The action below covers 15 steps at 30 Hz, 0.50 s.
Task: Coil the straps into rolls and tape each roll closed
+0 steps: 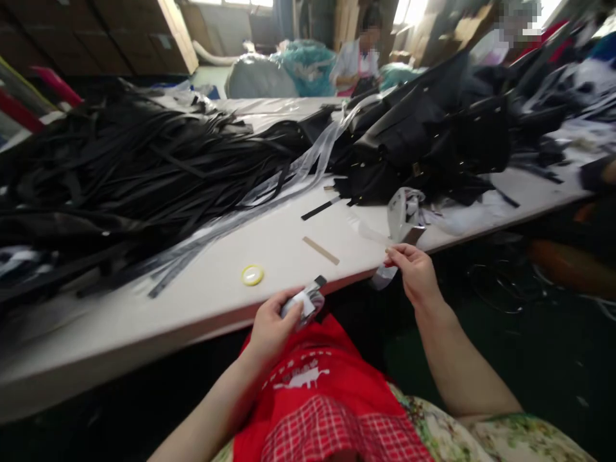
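A long white bench runs from left to right. On its left lies a broad, tangled heap of black straps; on the right is a pile of black sheet pieces, glossy like leather. Long translucent strips trail between them, towards the near left.

At the near edge on the right stands what looks like a tape dispenser, probably the heaviest small item here and best steadied by its base.

Near the middle, just off the bench's edge, the left hand grasps a small grey-and-white coil, thumb on top, with a dark end poking out. It seems light and springy, likely to unwind if let go; a grip across its layers suits it.

On the bench lie a flat tan strip, which looks fairly stiff, and nearer and to the left, a yellow-rimmed disc.

Beside the dispenser, the right hand pinches something thin; a clear film piece hangs just below. The film looks feather-light, limp and perhaps sticky, so best taken by one edge.
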Each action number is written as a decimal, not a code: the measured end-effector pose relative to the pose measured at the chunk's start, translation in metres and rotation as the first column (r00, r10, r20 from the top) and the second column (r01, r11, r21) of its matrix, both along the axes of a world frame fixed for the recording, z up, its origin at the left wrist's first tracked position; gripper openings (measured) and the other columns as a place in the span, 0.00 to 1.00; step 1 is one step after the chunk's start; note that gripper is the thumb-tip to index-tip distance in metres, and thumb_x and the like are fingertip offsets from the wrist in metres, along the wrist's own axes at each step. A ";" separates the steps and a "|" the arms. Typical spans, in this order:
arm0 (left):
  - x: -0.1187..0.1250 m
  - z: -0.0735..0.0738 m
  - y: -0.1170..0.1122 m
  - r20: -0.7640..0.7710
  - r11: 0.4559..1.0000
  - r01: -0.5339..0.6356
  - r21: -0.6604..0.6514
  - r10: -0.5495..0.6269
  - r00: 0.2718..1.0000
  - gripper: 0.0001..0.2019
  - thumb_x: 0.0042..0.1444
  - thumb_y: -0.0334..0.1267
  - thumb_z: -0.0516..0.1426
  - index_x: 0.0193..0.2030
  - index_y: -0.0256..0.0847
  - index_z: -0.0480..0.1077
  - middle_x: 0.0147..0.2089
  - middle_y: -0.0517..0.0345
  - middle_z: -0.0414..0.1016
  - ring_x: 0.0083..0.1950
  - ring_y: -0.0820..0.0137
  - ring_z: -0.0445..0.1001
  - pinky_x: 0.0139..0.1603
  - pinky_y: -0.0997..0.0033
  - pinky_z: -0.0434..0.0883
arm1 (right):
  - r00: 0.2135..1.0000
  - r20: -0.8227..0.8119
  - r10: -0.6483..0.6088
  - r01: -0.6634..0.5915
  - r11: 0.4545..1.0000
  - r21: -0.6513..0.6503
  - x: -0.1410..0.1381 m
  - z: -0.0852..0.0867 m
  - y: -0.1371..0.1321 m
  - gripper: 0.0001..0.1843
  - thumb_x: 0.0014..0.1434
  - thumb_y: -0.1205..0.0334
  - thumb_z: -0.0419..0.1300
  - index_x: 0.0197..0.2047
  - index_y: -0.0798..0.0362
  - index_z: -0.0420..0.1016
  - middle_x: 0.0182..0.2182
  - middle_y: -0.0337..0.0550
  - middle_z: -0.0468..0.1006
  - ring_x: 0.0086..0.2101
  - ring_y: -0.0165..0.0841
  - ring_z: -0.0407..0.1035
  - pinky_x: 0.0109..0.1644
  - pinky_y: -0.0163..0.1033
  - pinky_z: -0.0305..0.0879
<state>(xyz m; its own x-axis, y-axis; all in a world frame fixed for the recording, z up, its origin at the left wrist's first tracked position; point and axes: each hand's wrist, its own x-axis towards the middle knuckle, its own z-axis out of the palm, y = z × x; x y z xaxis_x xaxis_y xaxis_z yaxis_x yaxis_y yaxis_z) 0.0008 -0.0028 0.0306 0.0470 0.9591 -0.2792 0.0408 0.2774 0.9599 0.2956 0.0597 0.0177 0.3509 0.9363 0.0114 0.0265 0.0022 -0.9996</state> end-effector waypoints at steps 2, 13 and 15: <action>0.005 -0.001 0.002 -0.021 0.998 -0.028 0.052 0.029 0.999 0.24 0.50 0.45 0.62 0.50 0.31 0.74 0.47 0.43 0.79 0.46 0.60 0.77 0.49 0.63 0.73 | 0.953 -0.134 0.271 -0.275 0.961 -0.007 -0.051 0.011 -0.019 0.13 0.51 0.52 0.68 0.31 0.53 0.75 0.21 0.38 0.75 0.24 0.30 0.69 0.33 0.36 0.68; -0.008 -0.003 -0.001 0.014 0.968 -0.191 0.162 0.191 0.981 0.19 0.52 0.40 0.61 0.50 0.34 0.74 0.38 0.52 0.80 0.36 0.69 0.76 0.37 0.74 0.73 | 0.735 -0.385 0.558 -0.649 0.743 -0.164 -0.150 -0.007 -0.042 0.20 0.46 0.48 0.71 0.23 0.55 0.72 0.16 0.36 0.73 0.18 0.25 0.62 0.24 0.32 0.58; -0.010 -0.007 -0.002 0.013 0.963 -0.196 0.183 0.197 0.980 0.19 0.53 0.40 0.61 0.50 0.34 0.74 0.39 0.52 0.79 0.35 0.70 0.75 0.36 0.75 0.73 | 0.739 -0.381 0.555 -0.651 0.734 -0.192 -0.153 -0.008 -0.040 0.21 0.46 0.47 0.72 0.22 0.55 0.71 0.15 0.36 0.72 0.17 0.25 0.61 0.23 0.32 0.57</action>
<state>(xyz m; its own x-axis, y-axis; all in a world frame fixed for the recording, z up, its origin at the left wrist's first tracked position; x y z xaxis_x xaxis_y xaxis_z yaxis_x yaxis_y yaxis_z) -0.0092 -0.0043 0.0241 -0.1487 0.9839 -0.0987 0.0080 0.1010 0.9949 0.1430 0.0196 0.0095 -0.3480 0.8870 -0.3034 -0.1545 -0.3735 -0.9147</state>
